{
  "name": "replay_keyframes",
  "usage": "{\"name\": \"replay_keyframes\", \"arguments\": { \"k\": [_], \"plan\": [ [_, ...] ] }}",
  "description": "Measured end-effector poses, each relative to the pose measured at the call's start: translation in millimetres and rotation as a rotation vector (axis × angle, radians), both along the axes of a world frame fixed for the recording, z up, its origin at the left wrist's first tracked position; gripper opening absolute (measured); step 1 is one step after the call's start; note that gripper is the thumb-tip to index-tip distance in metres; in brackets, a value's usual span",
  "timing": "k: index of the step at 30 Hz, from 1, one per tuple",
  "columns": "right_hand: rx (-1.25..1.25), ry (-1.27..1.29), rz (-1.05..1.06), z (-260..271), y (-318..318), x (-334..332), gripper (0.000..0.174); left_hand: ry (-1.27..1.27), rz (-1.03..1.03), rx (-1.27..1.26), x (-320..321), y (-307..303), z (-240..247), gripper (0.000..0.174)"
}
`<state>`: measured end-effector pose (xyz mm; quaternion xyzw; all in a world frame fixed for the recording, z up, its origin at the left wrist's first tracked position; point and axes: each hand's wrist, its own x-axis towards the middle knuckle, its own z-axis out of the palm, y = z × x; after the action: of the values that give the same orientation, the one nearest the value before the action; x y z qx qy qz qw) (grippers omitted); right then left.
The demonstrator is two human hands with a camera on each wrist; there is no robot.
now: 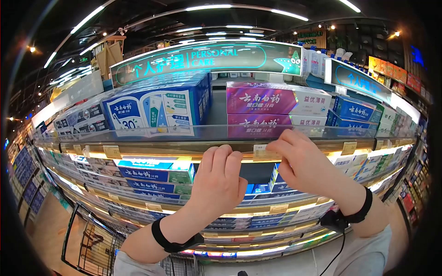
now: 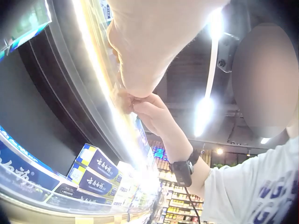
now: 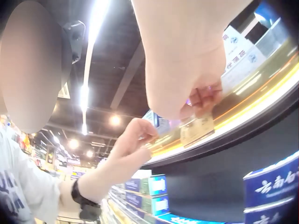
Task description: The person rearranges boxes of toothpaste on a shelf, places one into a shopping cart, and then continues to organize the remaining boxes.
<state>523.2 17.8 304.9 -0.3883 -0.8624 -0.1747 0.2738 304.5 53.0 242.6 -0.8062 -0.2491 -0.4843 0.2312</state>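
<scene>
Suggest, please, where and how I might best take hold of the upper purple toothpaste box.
I'd grip the upper purple toothpaste box by its left end, coming from the front and slightly above. It lies flat, its front stands above the clear shelf lip, and that end faces a gap, while blue boxes sit close to its right.

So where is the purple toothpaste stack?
In the head view, the purple stack sits on the top shelf between blue cartons, just beyond the right hand.
</scene>
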Motion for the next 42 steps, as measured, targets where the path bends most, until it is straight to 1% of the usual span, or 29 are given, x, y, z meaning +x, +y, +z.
{"name": "replay_keyframes", "arguments": {
  "k": [1,3,4,6,13,15,19,21,24,37,40,42],
  "plan": [
    [-0.001,0.001,-0.001,4,3,3,0.033,0.001,-0.001,-0.001,0,-1,0,0.049],
    [-0.157,-0.029,0.139,13,10,12,0.036,0.013,0.009,-0.006,-1,-2,0,0.049],
    [-0.154,-0.031,0.14,18,12,14,0.036,0.011,0.009,-0.003,-1,-2,0,0.049],
    [-0.193,-0.144,0.154,25,15,18,0.037,0.01,-0.009,-0.022,-2,-2,0,0.048],
    [-0.236,-0.174,0.186,31,15,12,0.033,0.0,-0.014,-0.018,-1,0,-2,0.049],
    [-0.225,-0.139,0.209,29,18,11,0.042,0.013,0.006,-0.009,-2,-1,-1,0.05],
    [-0.211,-0.107,0.254,23,22,6,0.043,0.015,0.006,-0.024,-1,-1,-1,0.05],
    [-0.275,-0.089,0.268,22,21,-1,0.036,0.009,0.001,-0.028,-1,-1,-1,0.051],
    [-0.267,-0.053,0.311,16,28,-7,0.038,0.016,0.001,-0.027,-2,-1,0,0.052],
    [-0.222,-0.04,0.292,12,26,-12,0.037,0.017,-0.012,0.003,-2,4,-1,0.051],
    [-0.238,-0.019,0.273,13,23,-12,0.036,0.018,0.01,-0.003,-1,5,0,0.056],
    [-0.28,0.068,0.281,16,20,-12,0.033,0.021,0.036,-0.01,-1,5,1,0.059]
  ]
}}
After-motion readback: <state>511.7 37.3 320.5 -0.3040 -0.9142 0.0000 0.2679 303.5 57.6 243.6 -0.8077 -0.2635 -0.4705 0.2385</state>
